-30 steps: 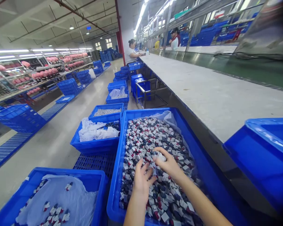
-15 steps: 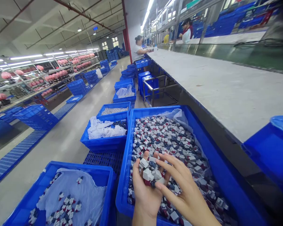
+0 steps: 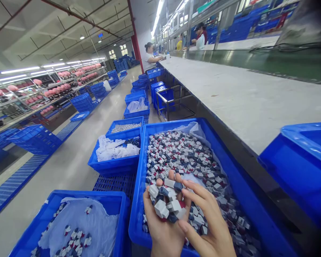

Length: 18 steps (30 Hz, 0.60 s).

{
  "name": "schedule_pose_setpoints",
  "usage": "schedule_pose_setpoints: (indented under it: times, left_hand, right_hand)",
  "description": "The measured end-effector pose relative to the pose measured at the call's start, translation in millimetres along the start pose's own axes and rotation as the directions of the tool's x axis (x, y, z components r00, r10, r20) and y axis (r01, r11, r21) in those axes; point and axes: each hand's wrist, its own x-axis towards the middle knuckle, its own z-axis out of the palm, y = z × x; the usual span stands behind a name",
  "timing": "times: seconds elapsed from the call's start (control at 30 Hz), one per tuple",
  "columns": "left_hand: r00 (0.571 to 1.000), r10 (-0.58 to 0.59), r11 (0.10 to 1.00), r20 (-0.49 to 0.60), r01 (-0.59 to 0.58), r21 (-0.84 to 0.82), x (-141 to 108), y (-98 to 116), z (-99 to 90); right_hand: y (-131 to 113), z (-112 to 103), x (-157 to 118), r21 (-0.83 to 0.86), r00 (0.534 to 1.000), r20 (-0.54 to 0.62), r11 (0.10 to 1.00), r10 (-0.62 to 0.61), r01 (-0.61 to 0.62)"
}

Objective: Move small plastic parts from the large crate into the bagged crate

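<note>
My left hand (image 3: 166,237) is cupped, palm up, around a handful of small plastic pieces (image 3: 161,208) in white, dark blue and dark red. To its right is my right hand (image 3: 212,223), its fingers apart and curved toward the handful, the fingertips by the edge of the pile. Whether they touch a piece I cannot tell. Both hands are over the front part of a large blue bin (image 3: 136,214), lined with clear plastic. Loose pieces of the same kind (image 3: 176,150) fill much of this bin.
At lower left, another blue bin (image 3: 123,210) holds a plastic sheet with scattered pieces. Beyond it are a bin with white bags (image 3: 115,151) and more bins along the aisle. A long white worktable (image 3: 230,96) runs along the right, with a blue crate (image 3: 291,157) near. A person (image 3: 149,59) sits far back.
The handful in my left hand looks fuller and sits nearer the camera. A pale patch of liner now shows behind my right fingers. The camera has turned slightly to the right.
</note>
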Motion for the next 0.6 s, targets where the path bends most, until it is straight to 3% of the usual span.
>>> schedule_pose_setpoints:
  times: [0.1,0.27,0.4,0.6]
  left_hand:
    - [0.997,-0.008,1.000,-0.073,0.008,0.000,-1,0,3.0]
    - [0.979,0.108,0.993,-0.175,-0.096,0.075,-2,-2,3.3]
    - [0.972,0.161,0.983,-0.171,-0.141,0.120,-3,-3,6.3]
    - [0.949,0.149,0.988,-0.278,-0.153,0.006,-5,-5,16.2]
  right_hand:
    - [-2,4,-6,0.017,0.999,-0.050,1.000,0.015,-0.014]
    - [-2,8,-10,0.044,0.996,-0.046,0.996,0.076,-0.074]
    - [-3,8,-7,-0.012,0.999,-0.025,0.999,0.048,-0.048]
    - [-1,9,-4,-0.028,0.991,-0.039,0.991,0.129,-0.130]
